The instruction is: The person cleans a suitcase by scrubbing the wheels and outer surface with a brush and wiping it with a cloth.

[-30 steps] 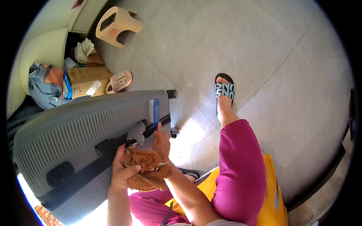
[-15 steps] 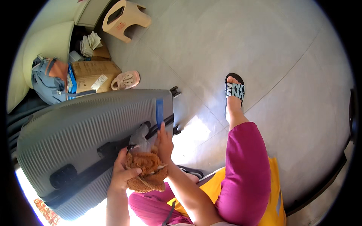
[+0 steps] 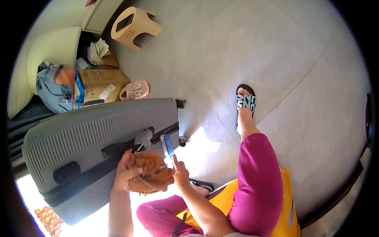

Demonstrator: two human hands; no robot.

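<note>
Left hand [image 3: 124, 174] clenched on 1 brown fuzzy item [image 3: 149, 182], under the thumb – right hand [image 3: 181, 173] grasping 1 blue brush [image 3: 169, 144], ahead of its fingers – 1 closed suitcase [image 3: 96, 124] beyond left fingers, contents hidden

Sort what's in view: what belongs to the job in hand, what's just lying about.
In the job:
brown fuzzy cloth, in the left hand
blue brush, in the right hand

Apparently lying about:
grey suitcase
blue backpack
cardboard box
stool
phone on it
</note>
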